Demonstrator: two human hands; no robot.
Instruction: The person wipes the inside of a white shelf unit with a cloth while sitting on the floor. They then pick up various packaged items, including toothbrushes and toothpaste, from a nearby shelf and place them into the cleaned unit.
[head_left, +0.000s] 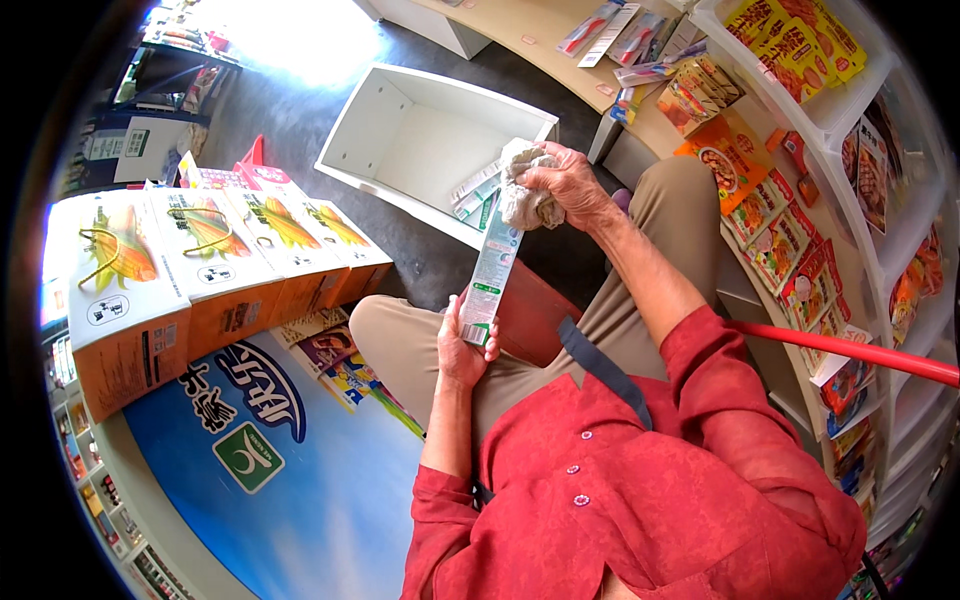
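Note:
Over my lap, my left hand (467, 335) grips the near end of a toothpaste box (491, 275), a long slim white and green carton. The box tilts up and away, with a barcode near my fingers. A crumpled off-white cloth (530, 185) is bunched in my right hand (575, 188). It lies against the far end of the box and hides that end. Beyond it, an open white drawer (390, 130) holds a few similar slim cartons (478, 192) at its near right corner.
Orange and white corn-picture boxes (225, 245) line the left, by a blue printed panel (310, 450). At right, a shelf carries toothbrush packs (640, 40) and seasoning packets (780, 235) beside clear plastic bins (845, 120). A red pole (850, 348) juts in from the right.

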